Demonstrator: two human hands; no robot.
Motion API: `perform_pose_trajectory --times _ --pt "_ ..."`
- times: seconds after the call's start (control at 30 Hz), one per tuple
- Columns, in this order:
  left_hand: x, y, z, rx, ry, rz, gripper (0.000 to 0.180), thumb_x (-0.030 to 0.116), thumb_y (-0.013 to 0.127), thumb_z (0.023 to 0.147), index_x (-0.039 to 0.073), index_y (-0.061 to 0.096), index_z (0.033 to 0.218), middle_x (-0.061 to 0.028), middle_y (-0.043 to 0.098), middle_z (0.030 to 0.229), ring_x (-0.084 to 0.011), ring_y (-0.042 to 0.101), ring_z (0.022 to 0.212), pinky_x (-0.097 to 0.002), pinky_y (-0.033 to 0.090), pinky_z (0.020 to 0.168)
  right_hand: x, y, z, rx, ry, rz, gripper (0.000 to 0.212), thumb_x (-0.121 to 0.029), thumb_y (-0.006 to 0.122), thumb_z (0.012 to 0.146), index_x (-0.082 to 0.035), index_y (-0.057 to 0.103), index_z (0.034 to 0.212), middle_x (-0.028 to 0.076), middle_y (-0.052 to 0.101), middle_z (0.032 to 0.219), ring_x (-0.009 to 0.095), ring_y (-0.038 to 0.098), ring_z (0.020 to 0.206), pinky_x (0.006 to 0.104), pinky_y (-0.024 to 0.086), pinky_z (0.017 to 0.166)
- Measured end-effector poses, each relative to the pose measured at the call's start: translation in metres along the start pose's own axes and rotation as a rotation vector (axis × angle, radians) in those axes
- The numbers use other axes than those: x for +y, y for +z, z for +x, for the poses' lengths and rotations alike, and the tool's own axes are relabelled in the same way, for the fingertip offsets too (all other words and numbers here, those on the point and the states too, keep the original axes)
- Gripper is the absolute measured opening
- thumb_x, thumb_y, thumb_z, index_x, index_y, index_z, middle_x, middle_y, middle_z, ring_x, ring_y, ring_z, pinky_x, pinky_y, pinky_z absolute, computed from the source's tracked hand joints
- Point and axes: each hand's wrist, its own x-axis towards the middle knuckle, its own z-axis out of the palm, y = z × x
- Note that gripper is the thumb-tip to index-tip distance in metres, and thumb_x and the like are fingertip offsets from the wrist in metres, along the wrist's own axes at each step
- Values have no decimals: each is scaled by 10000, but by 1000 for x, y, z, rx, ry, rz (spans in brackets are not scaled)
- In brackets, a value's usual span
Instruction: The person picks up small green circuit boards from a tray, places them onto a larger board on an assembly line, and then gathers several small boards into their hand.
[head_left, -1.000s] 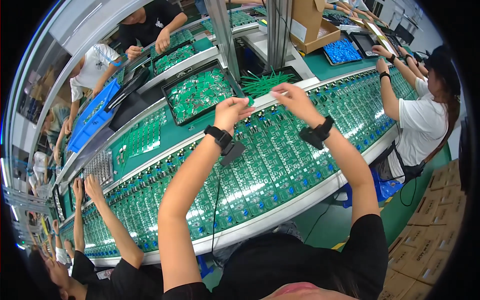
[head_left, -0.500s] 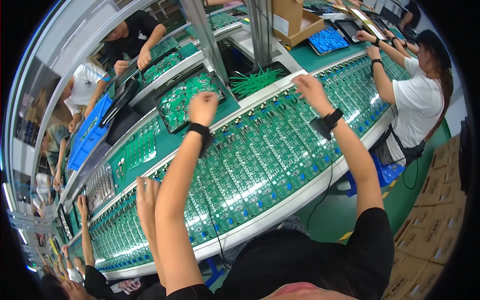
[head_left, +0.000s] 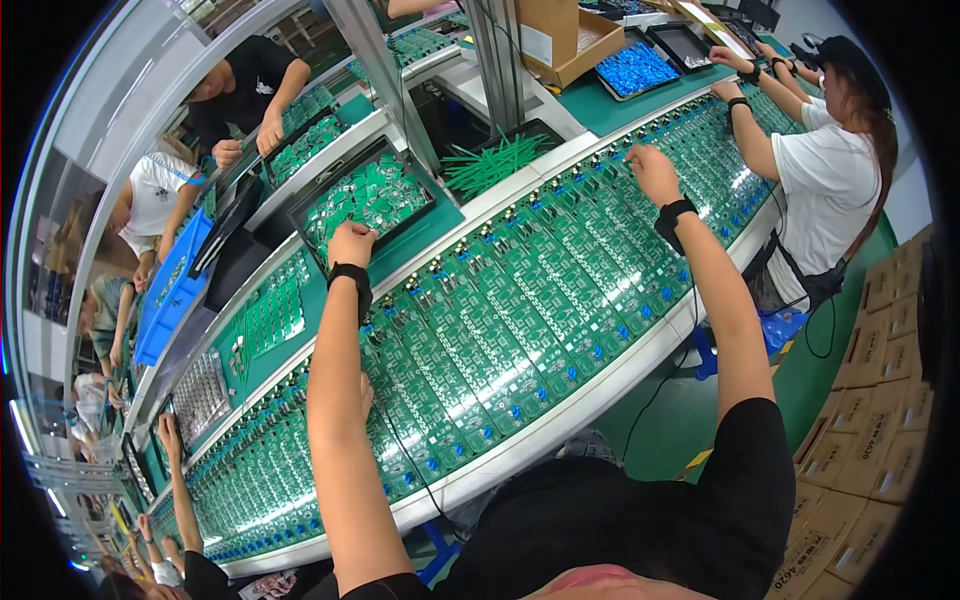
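The left hand (head_left: pixel 351 244) is at the tray (head_left: pixel 420 204), the right hand (head_left: pixel 655 176) above the circuit boards (head_left: pixel 520 290); both are curled, grasp cannot be determined.

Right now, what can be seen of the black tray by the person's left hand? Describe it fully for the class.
The black tray is shallow and four-sided, with raised walls, and looks like plastic. It lies open side up, slanting across the view, on a green table top. A loose heap of small green pieces, some with pale patches, covers most of its floor. The left hand hides part of its near side; whether it touches the tray cannot be told.
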Motion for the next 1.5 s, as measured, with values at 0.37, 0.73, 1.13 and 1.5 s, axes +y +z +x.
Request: perform_pose_trajectory --times 0.37,0.73,1.13,1.5 --pt "3 -1 -1 61 94 43 209 204 700 665 66 607 791 -78 636 724 -211 617 699 -326 475 650 -3 9 7 9 -17 -139 141 15 507 701 -49 579 804 150 582 812 348 561 752 432 443 646" --pt "11 -12 -15 103 33 -87 156 178 672 689 59 633 781 -83 639 737 -216 615 697 -327 471 642 -5 11 9 -7 -11 -170 134 29 503 693 -35 566 792 176 563 832 369 560 748 444 444 645" --pt "19 -19 -20 274 118 -429 99 89 625 748 24 633 822 -79 642 757 -167 628 692 -280 493 621 -7 28 34 -123 -36 -414 52 14 523 682 -10 518 728 171 558 794 344 553 734 421 456 632" --pt "121 -5 -75 -363 -39 -1277 193 35 571 810 -50 538 979 -125 601 889 -206 617 820 -289 515 745 -146 -8 11 -188 -142 365 236 -207 611 780 -29 583 933 108 588 869 225 594 749 308 476 655"
